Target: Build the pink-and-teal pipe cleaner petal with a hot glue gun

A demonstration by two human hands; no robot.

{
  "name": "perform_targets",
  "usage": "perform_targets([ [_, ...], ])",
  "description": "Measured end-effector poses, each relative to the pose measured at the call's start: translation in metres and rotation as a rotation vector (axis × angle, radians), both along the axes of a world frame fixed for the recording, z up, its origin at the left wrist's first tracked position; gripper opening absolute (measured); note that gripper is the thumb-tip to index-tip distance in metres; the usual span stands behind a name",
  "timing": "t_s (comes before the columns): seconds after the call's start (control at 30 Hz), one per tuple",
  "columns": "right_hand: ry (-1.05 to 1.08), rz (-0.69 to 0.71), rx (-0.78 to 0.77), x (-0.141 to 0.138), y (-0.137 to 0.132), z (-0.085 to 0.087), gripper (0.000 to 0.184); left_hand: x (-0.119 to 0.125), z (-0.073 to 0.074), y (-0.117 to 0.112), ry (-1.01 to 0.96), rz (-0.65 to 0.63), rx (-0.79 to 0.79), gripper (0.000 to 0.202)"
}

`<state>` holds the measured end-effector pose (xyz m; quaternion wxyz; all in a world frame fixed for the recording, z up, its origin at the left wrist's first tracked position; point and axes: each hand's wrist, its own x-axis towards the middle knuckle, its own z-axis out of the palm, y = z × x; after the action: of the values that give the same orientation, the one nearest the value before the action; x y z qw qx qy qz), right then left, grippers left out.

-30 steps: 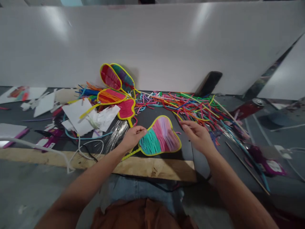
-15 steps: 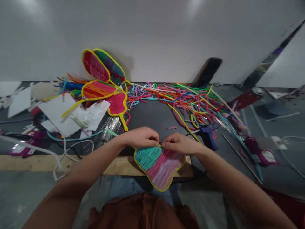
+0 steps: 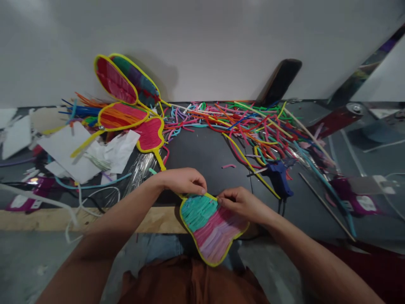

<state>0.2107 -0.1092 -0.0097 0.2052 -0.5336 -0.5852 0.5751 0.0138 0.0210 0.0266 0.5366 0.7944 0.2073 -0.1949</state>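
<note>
A wing-shaped piece (image 3: 210, 236) with a yellow outline and bands of teal, pink and lilac sits low in the centre, in front of the person's brown top (image 3: 190, 283), overlapping a wooden board (image 3: 158, 221) along the near edge of the dark table (image 3: 202, 147). Both hands meet its far rim: the grip of the left hand (image 3: 188, 180) is pinched on the yellow edge, and the grip of the right hand (image 3: 238, 202) is pinched on the same edge just beside it. Farther right lies a blue glue gun (image 3: 280, 179); farther left are white papers (image 3: 74, 150) and a pink yellow-rimmed piece (image 3: 150, 135). Beyond spreads a heap of colourful fuzzy stems (image 3: 221, 116). At the back, a dark phone (image 3: 281, 82) leans against a pale wall (image 3: 209, 46).
</note>
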Motion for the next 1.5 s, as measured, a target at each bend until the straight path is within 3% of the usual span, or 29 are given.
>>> perform_targets([
  [0.3, -0.016, -0.004, -0.037, -0.003, -0.002, -0.002, 0.03, -0.004, -0.005, -0.004, -0.02, 0.094, -0.041, 0.02],
  [0.6, 0.069, 0.042, -0.026, -0.003, 0.008, 0.002, 0.034, 0.003, 0.0, -0.009, -0.048, 0.081, -0.026, 0.016],
  [0.8, 0.05, 0.037, -0.054, -0.015, 0.013, -0.001, 0.029, 0.002, 0.008, -0.009, -0.007, 0.007, 0.101, 0.021],
  [1.03, 0.044, -0.008, -0.078, -0.016, 0.011, -0.005, 0.026, -0.032, 0.026, -0.015, -0.05, 0.121, 0.449, 0.023],
  [1.1, 0.062, -0.02, -0.083, -0.016, 0.01, -0.006, 0.027, -0.042, 0.027, -0.028, -0.142, 0.228, 0.562, 0.018],
  [1.13, 0.072, -0.026, -0.084, -0.015, 0.01, -0.006, 0.028, -0.047, 0.026, -0.036, -0.214, 0.34, 0.618, 0.017],
  [1.23, 0.079, -0.062, -0.077, -0.012, 0.007, -0.005, 0.029, -0.061, 0.016, -0.06, -0.376, 0.934, 0.76, 0.012],
  [1.27, 0.076, -0.082, -0.069, -0.01, 0.006, -0.005, 0.029, -0.066, 0.011, -0.067, -0.43, 1.163, 0.746, 0.009],
  [1.33, 0.082, -0.127, -0.06, -0.008, 0.003, -0.004, 0.03, -0.07, -0.002, -0.078, -0.527, 1.476, 0.475, 0.017],
  [1.4, 0.107, -0.16, -0.064, -0.007, 0.001, -0.004, 0.03, -0.067, -0.013, -0.085, -0.548, 1.513, 0.072, 0.027],
  [1.5, 0.136, -0.178, -0.067, -0.007, -0.001, -0.001, 0.03, -0.052, -0.024, -0.088, -0.507, 1.382, -0.415, 0.052],
])
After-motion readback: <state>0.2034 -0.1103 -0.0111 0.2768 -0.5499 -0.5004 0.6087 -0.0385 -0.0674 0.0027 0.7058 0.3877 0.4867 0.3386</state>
